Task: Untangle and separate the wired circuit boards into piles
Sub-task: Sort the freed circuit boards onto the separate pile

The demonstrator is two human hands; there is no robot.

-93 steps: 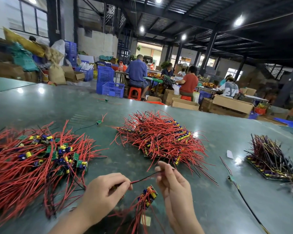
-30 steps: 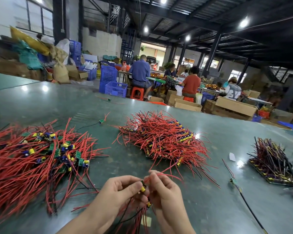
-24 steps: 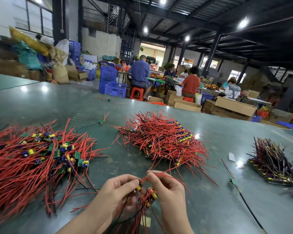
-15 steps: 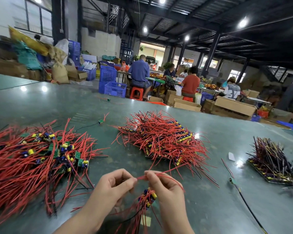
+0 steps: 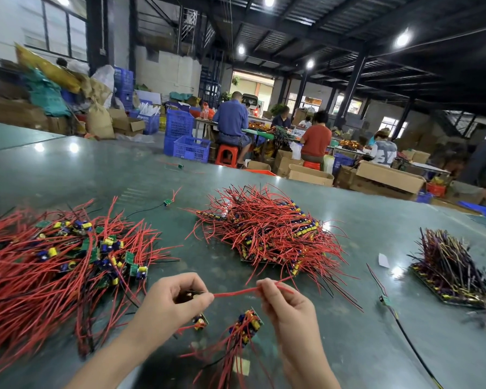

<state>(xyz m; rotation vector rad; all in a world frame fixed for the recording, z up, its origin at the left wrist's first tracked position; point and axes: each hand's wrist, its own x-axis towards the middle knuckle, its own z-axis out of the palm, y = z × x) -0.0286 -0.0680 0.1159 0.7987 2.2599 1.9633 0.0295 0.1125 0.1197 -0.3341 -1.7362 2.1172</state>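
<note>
While both hands (image 5: pixel 177 299) (image 5: pixel 286 301) pinch a red wire (image 5: pixel 236 292), glossy green table (image 5: pixel 348 346) reflects warehouse ceiling lamps (image 5: pixel 402 39).

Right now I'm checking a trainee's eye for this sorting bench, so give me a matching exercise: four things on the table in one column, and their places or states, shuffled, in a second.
Things
1. loose tangle of red-wired boards
2. stacked red-wire pile
3. dark purple-wire pile
4. red wire

Places or states
A. far right of the table
B. stretched between the left hand and right hand
C. spread over the left side
D. middle, beyond both hands

Pairs: 1-C, 2-D, 3-A, 4-B
</note>
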